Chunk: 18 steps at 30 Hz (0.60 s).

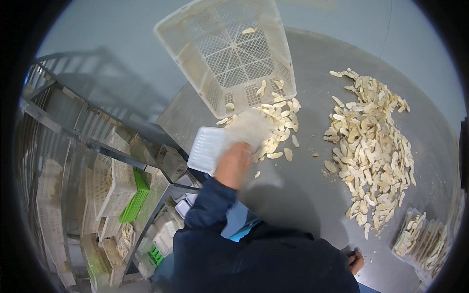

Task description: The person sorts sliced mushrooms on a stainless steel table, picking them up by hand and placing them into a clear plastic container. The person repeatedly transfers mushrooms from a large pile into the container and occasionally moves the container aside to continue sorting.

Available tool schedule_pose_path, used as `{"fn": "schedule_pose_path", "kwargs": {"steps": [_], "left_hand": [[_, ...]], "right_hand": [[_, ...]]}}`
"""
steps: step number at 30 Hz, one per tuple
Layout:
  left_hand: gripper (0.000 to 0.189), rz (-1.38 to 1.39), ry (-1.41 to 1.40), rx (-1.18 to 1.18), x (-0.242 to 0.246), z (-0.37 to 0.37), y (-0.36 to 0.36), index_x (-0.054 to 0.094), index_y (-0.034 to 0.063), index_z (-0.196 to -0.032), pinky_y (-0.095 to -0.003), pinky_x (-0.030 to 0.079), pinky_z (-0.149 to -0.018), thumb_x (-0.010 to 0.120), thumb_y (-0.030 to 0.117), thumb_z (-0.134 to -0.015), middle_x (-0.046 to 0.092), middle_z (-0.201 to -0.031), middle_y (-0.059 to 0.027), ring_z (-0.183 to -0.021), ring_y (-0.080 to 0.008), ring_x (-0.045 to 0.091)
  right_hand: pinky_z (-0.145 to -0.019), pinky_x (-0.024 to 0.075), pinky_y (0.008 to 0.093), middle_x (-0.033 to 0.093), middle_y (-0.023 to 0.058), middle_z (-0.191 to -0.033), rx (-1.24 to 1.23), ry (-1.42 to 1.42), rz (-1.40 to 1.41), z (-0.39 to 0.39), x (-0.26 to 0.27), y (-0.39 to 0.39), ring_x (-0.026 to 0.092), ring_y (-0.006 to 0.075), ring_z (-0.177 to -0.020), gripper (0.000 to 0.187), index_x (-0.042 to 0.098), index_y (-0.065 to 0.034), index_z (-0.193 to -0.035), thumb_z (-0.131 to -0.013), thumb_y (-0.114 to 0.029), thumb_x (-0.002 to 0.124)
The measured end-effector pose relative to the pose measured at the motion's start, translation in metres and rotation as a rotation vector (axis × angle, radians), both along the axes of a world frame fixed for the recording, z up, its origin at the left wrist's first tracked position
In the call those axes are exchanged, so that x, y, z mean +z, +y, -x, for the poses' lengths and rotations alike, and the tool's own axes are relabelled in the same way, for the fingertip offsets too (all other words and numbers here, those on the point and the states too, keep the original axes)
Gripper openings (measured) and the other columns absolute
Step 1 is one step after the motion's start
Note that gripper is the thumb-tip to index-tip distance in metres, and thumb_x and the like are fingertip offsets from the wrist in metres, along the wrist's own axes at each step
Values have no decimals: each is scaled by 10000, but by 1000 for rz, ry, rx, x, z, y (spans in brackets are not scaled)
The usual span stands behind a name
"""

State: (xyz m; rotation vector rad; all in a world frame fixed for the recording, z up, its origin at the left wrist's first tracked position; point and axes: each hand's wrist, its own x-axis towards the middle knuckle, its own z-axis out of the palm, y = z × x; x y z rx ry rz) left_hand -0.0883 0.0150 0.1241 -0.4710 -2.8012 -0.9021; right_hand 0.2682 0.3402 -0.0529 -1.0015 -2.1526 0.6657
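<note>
My left hand (234,164) is blurred and closed on a pale flat thing (251,128), too smeared to name. This thing covers part of a small heap of pale, elongated food slices (284,121), possibly mushroom. A white ribbed foam tray (207,150) lies just left of the hand, on the steel table (293,205). Behind the small heap, a white plastic mesh crate (234,51) is tipped towards me with a few slices inside. My right hand (356,262) is low at the table's near edge, mostly hidden by my dark sleeve; whether it holds anything is unclear.
A larger heap of slices (373,154) spreads over the table's right side. Filled trays (421,241) stand in a row at the lower right. To the left, a metal rack (110,146) holds white crates (117,186), a green basket (135,197) and foam trays (165,234).
</note>
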Motion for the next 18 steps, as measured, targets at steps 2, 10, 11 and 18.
{"fn": "schedule_pose_path", "kwargs": {"steps": [2,10,11,18], "left_hand": [[145,-331,-165,-535,-9,-37,33,550,65,-902,-381,449,-735,514,45,-763,568,-930,-135,-869,-323,540],[124,168,-210,-868,-80,-87,99,531,80,-859,-367,448,-674,584,129,-758,535,-834,-83,-813,-280,547],[138,197,-221,-882,-81,-86,99,536,79,-868,-365,451,-677,593,148,-763,539,-834,-86,-817,-277,549],[284,104,-443,-741,-74,-11,90,590,30,-911,-368,453,-693,607,286,-790,576,-859,-122,-777,-295,560]], "right_hand": [[-795,435,328,584,146,-915,-11,34,37,-4,-9,2,548,254,-847,150,570,22,-921,-835,15,448],[-806,433,360,585,160,-942,96,-27,-49,-13,8,4,536,291,-900,159,565,14,-869,-763,26,446],[-806,432,365,584,161,-944,100,-43,-105,-13,10,2,534,297,-901,160,565,13,-864,-753,22,450],[-805,431,377,577,154,-928,16,-106,-170,-12,1,0,530,310,-898,142,570,10,-833,-741,5,462]]}}
